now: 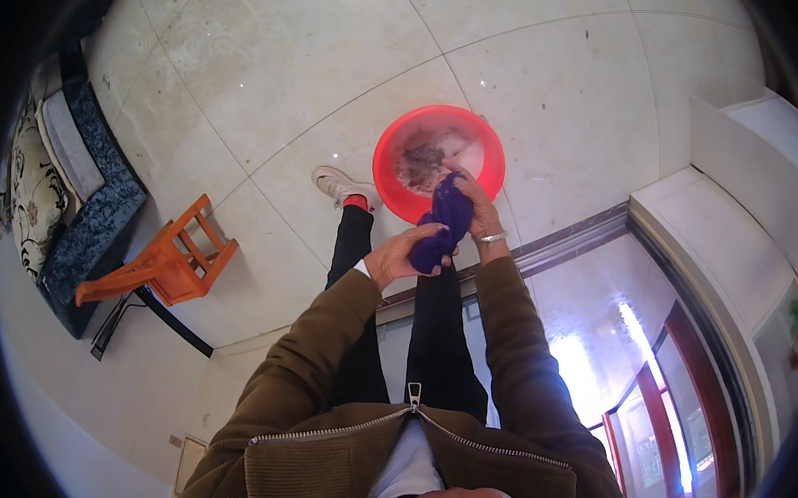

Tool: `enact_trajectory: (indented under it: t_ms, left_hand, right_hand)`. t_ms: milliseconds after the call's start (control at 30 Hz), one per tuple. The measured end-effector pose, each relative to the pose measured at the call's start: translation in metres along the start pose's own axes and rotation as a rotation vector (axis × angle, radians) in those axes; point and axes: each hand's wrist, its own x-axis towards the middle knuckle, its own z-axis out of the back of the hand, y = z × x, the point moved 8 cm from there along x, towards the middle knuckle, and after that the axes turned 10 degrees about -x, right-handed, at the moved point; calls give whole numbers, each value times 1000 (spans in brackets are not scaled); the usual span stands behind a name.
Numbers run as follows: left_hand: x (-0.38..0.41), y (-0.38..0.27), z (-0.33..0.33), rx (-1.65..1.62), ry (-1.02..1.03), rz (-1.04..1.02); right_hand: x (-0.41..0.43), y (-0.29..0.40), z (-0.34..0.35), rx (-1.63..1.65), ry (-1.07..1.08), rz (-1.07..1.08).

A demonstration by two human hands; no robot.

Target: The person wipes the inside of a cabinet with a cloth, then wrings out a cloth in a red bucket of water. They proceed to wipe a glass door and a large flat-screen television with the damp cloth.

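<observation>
A bunched, twisted purple cloth (452, 208) is held between both hands over the near rim of a red plastic basin (383, 175). My left hand (399, 254) grips its lower left end, thumb on top. Around the upper right end closes my right hand (476, 202), with a silver bangle at the wrist. Inside the basin lies sudsy, greyish water (437, 150) with white foam; a dark patch shows at its middle, too unclear to name.
An orange plastic stool (184, 266) stands at the left, beside a blue patterned sofa (96, 216) with cushions. My shoe (335, 183) is just left of the basin. A metal door track (566, 233) crosses the tiled floor at the right, near a white ledge (700, 229).
</observation>
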Motion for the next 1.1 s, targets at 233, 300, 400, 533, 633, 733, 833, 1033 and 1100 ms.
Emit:
enact_trajectory:
  t_ms: [233,300,400,533,633,733,833,1033,1100]
  left_hand:
    - [18,-59,4,917,-339,-323]
    - [26,-73,15,1103,-421,-404]
    - [27,-86,14,1480,-628,-459]
    - [23,-87,5,1794,-860,-512]
    - [24,-79,-1,2018,-884,-626]
    - [16,-74,-11,2024,-719,-787]
    - [-4,-71,-11,1549,-575,-774]
    - [-23,8,-27,59,-128,-283]
    - [-23,37,-47,-347,146,-175]
  right_hand:
    - [31,9,-1,-727,14,-161]
    - [53,-3,26,-631,-59,11]
    - [67,-5,39,-1193,-287,-59]
    - [68,-5,46,-1728,-549,-380]
    - [63,-13,67,-1650,-745,-460]
    - [51,-20,76,-1081,-621,-350]
    - [23,-5,44,-463,-234,-207]
    - [-42,20,-17,19,8,83]
    - [-51,10,-36,206,190,182]
